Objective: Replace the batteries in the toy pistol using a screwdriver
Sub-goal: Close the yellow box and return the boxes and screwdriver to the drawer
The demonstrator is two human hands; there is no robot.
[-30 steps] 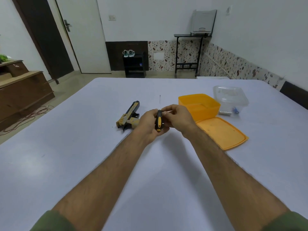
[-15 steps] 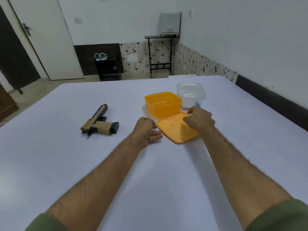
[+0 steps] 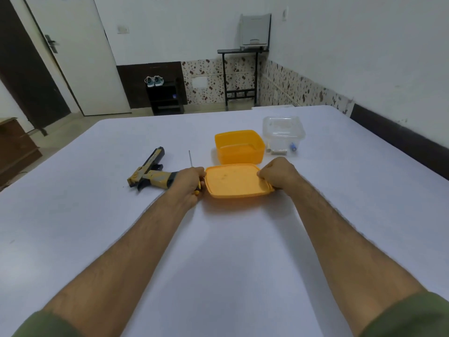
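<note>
The tan and black toy pistol [image 3: 149, 175] lies on its side on the white table [image 3: 218, 251], left of centre. My left hand [image 3: 189, 183] rests just right of its grip and holds the screwdriver [image 3: 191, 159], whose thin shaft points away from me and whose black and yellow handle shows under my fingers. My right hand [image 3: 277, 175] has its fingers curled over the right edge of the orange lid [image 3: 233, 182], which lies flat between my two hands. Batteries [image 3: 279, 151] lie inside the clear container [image 3: 283, 131].
An open orange box [image 3: 239, 147] stands just behind the lid, with the clear container to its right. Beyond the table's far edge are a door, a black shoe rack and a black stand against the wall.
A second ago both hands held the screwdriver upright in front of me. Now my left hand alone holds it low by the lid, and my right hand has moved onto the lid's right edge.
</note>
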